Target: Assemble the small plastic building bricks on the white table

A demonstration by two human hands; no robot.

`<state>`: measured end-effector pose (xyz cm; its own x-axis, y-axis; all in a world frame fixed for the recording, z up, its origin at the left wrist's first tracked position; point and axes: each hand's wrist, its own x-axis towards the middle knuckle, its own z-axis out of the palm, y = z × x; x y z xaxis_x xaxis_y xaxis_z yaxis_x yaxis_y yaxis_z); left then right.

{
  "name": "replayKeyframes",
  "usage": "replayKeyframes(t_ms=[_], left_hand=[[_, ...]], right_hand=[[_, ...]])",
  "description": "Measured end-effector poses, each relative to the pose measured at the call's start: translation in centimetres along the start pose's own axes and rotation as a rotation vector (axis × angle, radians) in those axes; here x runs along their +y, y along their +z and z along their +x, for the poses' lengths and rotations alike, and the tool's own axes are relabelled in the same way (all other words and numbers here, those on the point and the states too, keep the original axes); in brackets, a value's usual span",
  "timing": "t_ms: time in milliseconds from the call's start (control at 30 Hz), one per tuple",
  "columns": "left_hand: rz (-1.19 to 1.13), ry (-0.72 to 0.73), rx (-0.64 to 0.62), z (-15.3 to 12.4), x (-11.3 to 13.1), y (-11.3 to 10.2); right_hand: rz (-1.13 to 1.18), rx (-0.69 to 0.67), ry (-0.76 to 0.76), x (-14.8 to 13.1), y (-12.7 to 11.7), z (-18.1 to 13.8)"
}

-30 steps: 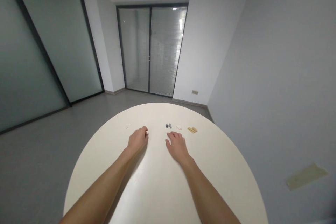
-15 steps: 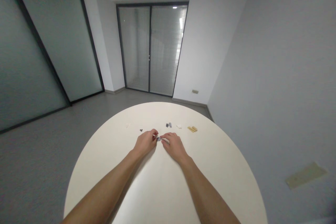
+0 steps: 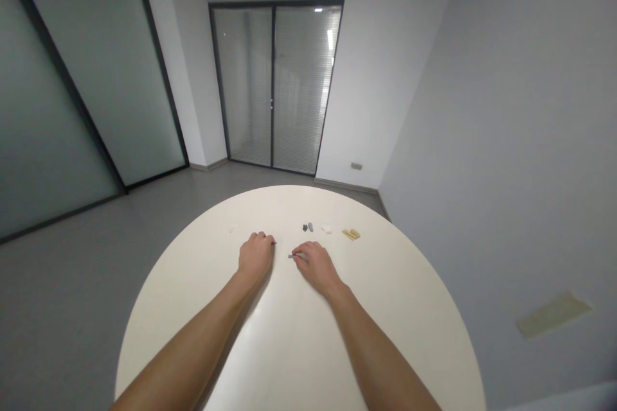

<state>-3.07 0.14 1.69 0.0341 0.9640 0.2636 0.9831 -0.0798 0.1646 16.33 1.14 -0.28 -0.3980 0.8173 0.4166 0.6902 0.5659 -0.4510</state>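
Both my forearms reach over a round white table (image 3: 299,359). My left hand (image 3: 255,255) is closed, its fingertips pinching a tiny dark piece (image 3: 274,243) that I cannot make out. A short way to its right, my right hand (image 3: 314,262) is closed too, pinching a small grey and white piece (image 3: 292,256) just above the tabletop. The two hands sit a few centimetres apart near the table's middle.
Beyond the hands lie small dark grey pieces (image 3: 307,227), a white piece (image 3: 326,229) and tan pieces (image 3: 351,234). Another white piece (image 3: 232,228) rests to the far left. Glass sliding doors (image 3: 273,87) stand behind; a grey wall is close on the right.
The hands met in the middle half a second ago. Now they have drawn apart, the left hand going back to the left, and the dark piece that lay there is at its fingertips.
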Motion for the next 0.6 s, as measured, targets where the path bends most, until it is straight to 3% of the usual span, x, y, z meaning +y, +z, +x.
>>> replayKeyframes(t_ms=[133,267,433,600], left_hand=[[0.025,0.008,0.044,-0.1,0.2,0.1],[-0.125,0.121,0.058,-0.4,1.5,0.5],[-0.204,0.221,0.029,-0.7,2.6,0.8],[-0.266,0.249,0.042,-0.6,2.5,1.4]], right_hand=[[-0.012,-0.003,0.0,-0.1,0.0,0.0],[-0.004,0.013,0.047,-0.1,0.1,0.2],[0.09,0.062,0.144,0.5,0.5,0.5],[0.208,0.109,0.142,1.4,0.8,0.5]])
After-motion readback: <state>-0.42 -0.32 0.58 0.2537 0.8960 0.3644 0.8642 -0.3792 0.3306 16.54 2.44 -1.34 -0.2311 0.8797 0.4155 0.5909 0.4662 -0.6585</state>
